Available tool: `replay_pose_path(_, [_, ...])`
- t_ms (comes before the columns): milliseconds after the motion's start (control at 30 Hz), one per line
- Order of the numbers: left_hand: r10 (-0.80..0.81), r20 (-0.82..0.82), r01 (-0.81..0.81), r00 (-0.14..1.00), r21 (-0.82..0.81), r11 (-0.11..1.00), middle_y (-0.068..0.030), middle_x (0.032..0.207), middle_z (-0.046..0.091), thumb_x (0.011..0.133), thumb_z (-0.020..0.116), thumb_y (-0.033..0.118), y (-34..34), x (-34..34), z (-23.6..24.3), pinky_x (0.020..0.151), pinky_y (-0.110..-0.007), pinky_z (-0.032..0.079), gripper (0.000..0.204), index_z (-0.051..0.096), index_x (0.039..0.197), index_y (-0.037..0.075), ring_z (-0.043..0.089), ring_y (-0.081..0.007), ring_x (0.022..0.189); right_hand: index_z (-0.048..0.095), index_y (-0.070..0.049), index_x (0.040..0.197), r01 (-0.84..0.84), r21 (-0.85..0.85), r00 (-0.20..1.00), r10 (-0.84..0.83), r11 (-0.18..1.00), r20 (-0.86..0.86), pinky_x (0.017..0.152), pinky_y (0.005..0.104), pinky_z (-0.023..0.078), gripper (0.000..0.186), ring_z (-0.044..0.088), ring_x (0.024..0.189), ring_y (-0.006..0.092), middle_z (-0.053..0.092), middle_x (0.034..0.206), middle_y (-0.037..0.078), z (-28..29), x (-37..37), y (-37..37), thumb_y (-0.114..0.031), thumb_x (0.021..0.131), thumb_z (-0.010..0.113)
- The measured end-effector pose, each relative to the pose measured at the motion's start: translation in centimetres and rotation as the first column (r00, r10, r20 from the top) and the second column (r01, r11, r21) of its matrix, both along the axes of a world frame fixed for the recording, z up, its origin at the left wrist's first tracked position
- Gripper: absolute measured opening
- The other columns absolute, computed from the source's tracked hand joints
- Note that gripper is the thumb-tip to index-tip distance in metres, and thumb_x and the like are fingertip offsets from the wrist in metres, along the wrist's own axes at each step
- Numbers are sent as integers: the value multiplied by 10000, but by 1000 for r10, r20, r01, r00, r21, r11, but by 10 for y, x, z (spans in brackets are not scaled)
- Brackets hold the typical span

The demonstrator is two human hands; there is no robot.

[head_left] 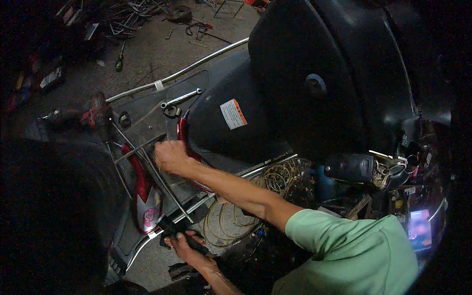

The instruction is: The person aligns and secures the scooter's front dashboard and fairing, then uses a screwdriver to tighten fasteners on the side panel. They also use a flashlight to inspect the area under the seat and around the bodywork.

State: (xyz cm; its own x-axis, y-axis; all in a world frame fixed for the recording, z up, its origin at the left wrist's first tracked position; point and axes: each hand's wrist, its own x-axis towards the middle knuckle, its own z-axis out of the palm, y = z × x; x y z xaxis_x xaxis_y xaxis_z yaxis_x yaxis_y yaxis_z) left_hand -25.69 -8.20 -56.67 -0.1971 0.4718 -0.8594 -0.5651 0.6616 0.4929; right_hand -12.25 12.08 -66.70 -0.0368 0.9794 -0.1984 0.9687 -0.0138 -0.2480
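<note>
My right hand [172, 156] is closed round one end of the crossbar of a T-handle wrench [168, 188]. The long metal shaft slants down toward my left hand. My left hand [187, 247] grips a black part [172, 229] beside the silver side rail; its kind I cannot make out in the dark. Both hands are over a scooter's grey footboard [147, 110]. A red curved piece with a white end and pink sticker [143, 194] lies left of the shaft. Another red piece [182, 132] shows behind my right hand, partly hidden by my forearm.
On the footboard lie a red-and-black cordless drill [98, 115], a combination wrench [183, 98] and a small round clamp [172, 112]. The scooter's black body [295, 93] rises at right. Keys [383, 172], a wire coil [278, 182] and a floor screwdriver [119, 63] also show.
</note>
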Motion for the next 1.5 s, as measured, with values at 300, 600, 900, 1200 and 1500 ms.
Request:
replay_pose_path(300, [-52, -20, 51, 998, -58, 997, -44, 696, 531, 865, 581, 189, 13, 10, 26, 403, -248, 352, 551, 333, 1318, -1, 459, -105, 517, 567, -61, 850, 93, 211, 994, -78, 973, -79, 591, 470, 441, 216, 597, 694, 329, 603, 726, 129, -5, 40, -31, -175, 676, 627])
replay_pose_path(600, [-15, -27, 13, 1000, -94, 995, -36, 682, 532, 872, 568, 188, 9, 9, 21, 381, -242, 355, 397, 386, 1194, 44, 446, -95, 481, 569, -76, 697, -83, 166, 994, 93, 983, -53, 573, 467, 446, 53, 616, 678, 326, 628, 721, 143, -31, 10, -12, -109, 669, 597])
replay_pose_path(900, [-86, -80, 78, 993, -94, 993, -43, 676, 528, 865, 563, 189, 19, 3, 26, 394, -234, 335, 439, 408, 1240, 21, 442, -96, 482, 541, -87, 809, -93, 436, 996, 86, 895, 37, 533, 425, 398, 120, 568, 666, 286, 550, 670, 79, -30, 25, -18, -107, 691, 548])
replay_pose_path(1200, [-44, -49, 38, 998, -113, 993, -51, 692, 525, 862, 569, 196, 15, 5, 21, 403, -236, 335, 530, 356, 1316, 23, 446, -97, 503, 626, -93, 682, -117, 109, 993, 115, 987, 29, 543, 421, 456, 61, 608, 631, 292, 610, 687, 140, -11, 34, -8, -143, 647, 633])
replay_pose_path(1500, [-22, -45, 17, 999, -112, 994, -51, 686, 522, 857, 593, 201, 17, 6, 22, 400, -237, 330, 721, 194, 1435, 36, 433, -100, 492, 686, -71, 807, -199, -662, -389, -678, 723, -623, 462, 210, 376, 164, 482, 523, 97, 580, 686, -2, 48, 73, 6, -214, 736, 647])
